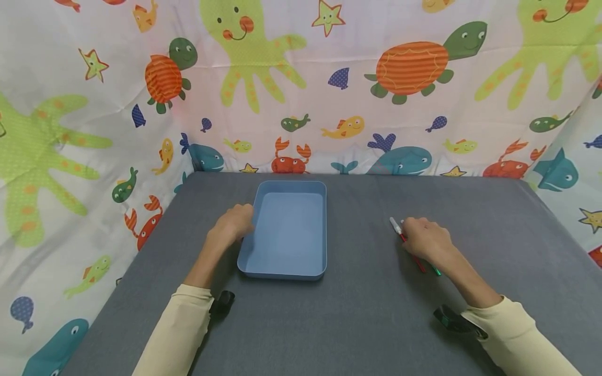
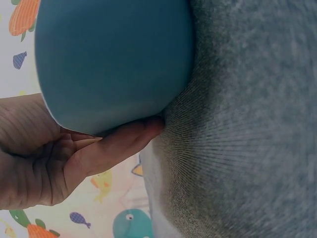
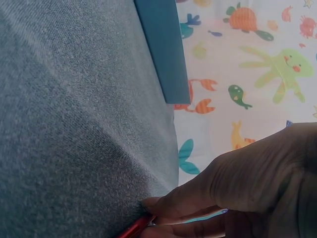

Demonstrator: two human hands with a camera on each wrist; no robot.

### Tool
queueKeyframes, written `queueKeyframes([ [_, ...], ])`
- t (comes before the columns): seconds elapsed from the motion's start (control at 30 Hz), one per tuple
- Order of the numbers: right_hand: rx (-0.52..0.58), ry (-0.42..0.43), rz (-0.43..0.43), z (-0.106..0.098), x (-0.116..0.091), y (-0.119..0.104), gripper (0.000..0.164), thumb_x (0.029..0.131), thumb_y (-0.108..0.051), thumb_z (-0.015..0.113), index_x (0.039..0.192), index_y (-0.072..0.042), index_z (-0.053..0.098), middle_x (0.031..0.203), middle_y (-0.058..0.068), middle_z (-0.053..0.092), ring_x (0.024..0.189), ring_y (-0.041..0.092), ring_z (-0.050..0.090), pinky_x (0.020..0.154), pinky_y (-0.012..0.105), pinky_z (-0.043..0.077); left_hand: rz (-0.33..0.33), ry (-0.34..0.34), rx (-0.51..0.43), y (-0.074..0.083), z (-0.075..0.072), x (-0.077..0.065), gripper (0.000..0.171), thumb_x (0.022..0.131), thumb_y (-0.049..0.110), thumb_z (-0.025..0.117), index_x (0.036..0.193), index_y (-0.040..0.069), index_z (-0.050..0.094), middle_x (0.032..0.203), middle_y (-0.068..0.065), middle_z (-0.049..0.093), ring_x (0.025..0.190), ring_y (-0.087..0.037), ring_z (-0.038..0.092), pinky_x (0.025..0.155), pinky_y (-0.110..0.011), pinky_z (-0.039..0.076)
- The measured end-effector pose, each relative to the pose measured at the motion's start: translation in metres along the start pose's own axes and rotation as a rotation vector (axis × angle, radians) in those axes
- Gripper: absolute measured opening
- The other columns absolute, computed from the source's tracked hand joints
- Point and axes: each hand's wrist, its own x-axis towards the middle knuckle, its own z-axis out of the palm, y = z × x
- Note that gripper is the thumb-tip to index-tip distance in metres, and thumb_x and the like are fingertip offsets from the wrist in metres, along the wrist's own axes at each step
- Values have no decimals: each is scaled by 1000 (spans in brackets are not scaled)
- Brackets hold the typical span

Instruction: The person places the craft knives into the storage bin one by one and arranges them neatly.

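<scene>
My left hand grips the left side of a blue rectangular tray. In the left wrist view, one digit of that hand lies along the outside of the tray wall, reaching down to the cloth. Right of the tray, my right hand is low over the table, pinching a slim red marker with a white cap. A green marker lies alongside, mostly hidden beneath the hand; whether the fingers hold it too is unclear. In the right wrist view, fingertips touch the red marker at the cloth.
Dark grey cloth covers the table. A white curtain with printed sea animals hangs along the back and sides. Each wrist wears a black camera; the right one sits close above the cloth.
</scene>
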Motion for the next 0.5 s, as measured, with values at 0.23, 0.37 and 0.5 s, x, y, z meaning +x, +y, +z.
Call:
queueKeyframes([
  [0.23,-11,19,-7,0,-4,2,17,88,-2,64,76,-7,53,70,3,45,62,21,46,54,35,34,-23,-6,4,3,0,-1,26,103,6,59,126,-7,63,95,-17,68,73,-24,68,56,-28,52],
  [0.37,-3,37,-33,-1,-5,3,18,86,-1,63,73,-9,53,68,1,43,62,19,43,54,35,32,-30,-16,1,3,1,-1,26,103,5,57,125,-7,63,94,-17,67,73,-24,67,56,-28,51],
  [0.5,13,66,-60,-4,-7,1,18,86,-1,63,72,-10,56,66,0,42,61,17,41,52,33,30,-26,-12,-2,2,0,-1,25,103,5,57,123,-7,64,93,-16,68,72,-24,67,56,-29,51],
])
